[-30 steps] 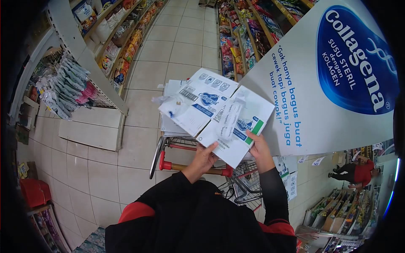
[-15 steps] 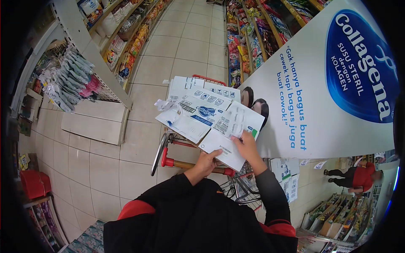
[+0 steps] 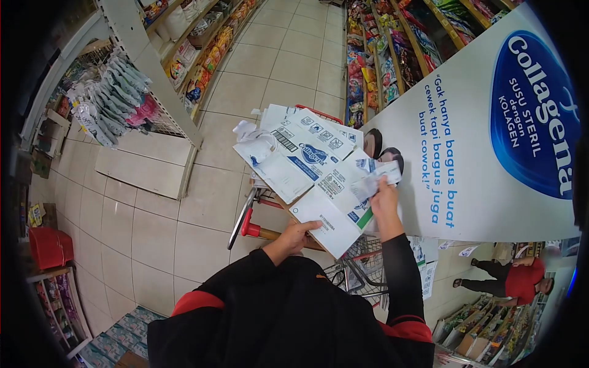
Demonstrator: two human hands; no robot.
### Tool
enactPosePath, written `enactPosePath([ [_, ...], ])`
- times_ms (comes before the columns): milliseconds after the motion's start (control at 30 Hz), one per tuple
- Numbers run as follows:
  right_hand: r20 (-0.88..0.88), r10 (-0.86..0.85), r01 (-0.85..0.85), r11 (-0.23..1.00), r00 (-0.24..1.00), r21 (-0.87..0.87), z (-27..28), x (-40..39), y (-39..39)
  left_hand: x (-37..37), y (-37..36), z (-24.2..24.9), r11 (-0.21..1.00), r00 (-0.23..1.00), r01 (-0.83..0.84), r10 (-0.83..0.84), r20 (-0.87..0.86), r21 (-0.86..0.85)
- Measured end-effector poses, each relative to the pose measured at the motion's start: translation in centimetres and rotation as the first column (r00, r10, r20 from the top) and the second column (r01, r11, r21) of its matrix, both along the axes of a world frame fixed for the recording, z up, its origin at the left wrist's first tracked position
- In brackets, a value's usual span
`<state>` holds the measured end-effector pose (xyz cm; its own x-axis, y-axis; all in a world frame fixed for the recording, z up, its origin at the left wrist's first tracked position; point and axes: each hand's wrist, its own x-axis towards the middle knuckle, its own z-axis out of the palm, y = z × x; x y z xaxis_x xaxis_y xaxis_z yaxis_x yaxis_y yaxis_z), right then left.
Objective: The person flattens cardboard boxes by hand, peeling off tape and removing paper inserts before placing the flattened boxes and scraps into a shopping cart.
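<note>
A flattened white Collagena carton lies unfolded over a shopping cart in front of me. My left hand grips its near edge, thumb on top of the white panel and fingers underneath. Pinched in my right hand is a loose strip of clear packing tape, lifted at the carton's right side. Blue print and a green patch show on the panel below that hand. A crumpled piece of white tape sticks up at the carton's far left corner.
The cart's red handle fitting and wire basket show around the carton. A large Collagena banner stands close on the right. Snack shelves line the aisle ahead. A person in a red shirt stands far right.
My right hand has moved right and up with the tape strip, which has peeled off the panel and uncovered print beneath. The left hand keeps its hold on the carton edge.
</note>
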<state>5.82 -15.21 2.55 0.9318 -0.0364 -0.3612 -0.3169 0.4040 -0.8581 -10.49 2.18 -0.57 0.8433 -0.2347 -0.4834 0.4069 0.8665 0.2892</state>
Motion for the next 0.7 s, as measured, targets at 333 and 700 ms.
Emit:
enactPosePath([
  [333, 0.594, 0.065, 0.267, 0.85, 0.802, -0.454, 12.8, 2.3, -0.8, -2.2, 2.2, -2.2, 0.955, 0.986, 0.146, -0.118, -0.121, 0.26],
  [700, 0.402, 0.18, 0.116, 0.783, 0.898, -0.611, 9.5, -0.2, -3.1, 0.7, 4.4, 1.7, 0.845, 0.969, 0.079, -0.19, 0.157, 0.53],
])
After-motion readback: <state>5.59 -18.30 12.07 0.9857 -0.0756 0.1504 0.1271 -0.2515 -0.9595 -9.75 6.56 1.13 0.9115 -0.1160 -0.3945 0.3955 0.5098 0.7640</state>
